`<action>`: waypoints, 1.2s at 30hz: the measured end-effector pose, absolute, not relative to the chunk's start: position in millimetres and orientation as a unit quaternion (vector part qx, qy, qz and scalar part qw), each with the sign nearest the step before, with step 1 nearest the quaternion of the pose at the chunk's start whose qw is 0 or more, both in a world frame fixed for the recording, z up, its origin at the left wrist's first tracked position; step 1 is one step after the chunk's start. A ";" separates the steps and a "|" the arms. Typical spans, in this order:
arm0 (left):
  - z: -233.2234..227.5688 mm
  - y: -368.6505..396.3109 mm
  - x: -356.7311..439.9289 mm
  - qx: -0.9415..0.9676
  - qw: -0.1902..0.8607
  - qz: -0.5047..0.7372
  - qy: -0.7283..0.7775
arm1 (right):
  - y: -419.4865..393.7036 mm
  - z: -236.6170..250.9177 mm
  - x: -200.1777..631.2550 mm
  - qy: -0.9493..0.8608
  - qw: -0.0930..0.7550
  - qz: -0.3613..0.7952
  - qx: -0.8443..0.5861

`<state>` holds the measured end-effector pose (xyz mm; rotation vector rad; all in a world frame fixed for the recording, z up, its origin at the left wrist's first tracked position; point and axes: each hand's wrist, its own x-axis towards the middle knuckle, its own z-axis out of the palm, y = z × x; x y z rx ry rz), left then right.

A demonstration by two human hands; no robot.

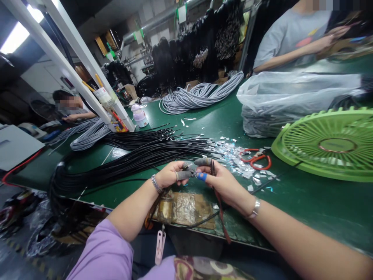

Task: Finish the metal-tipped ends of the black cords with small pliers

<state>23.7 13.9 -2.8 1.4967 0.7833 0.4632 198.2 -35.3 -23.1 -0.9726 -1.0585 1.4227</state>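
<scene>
My left hand and my right hand meet above the front edge of the table, fingertips pinched together. Between them is the end of a black cable, with what look like thin bare wires; the fingers hide most of it. Grey covers wrap several fingertips, and blue tape circles my right thumb. A dark reddish-brown strip hangs down by my right hand. Just beyond my hands, a large bundle of black cables lies with its stripped ends toward the right.
Silvery foil scraps surround red-handled scissors. A green fan and a plastic bag occupy the right. Grey cable coils lie behind. A taped cardboard piece sits at the front edge. Two people sit farther off.
</scene>
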 end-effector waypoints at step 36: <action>-3.1 5.0 29.7 0.726 0.483 0.316 0.375 | -34.5 -28.5 195.9 -0.549 0.552 0.424 -0.462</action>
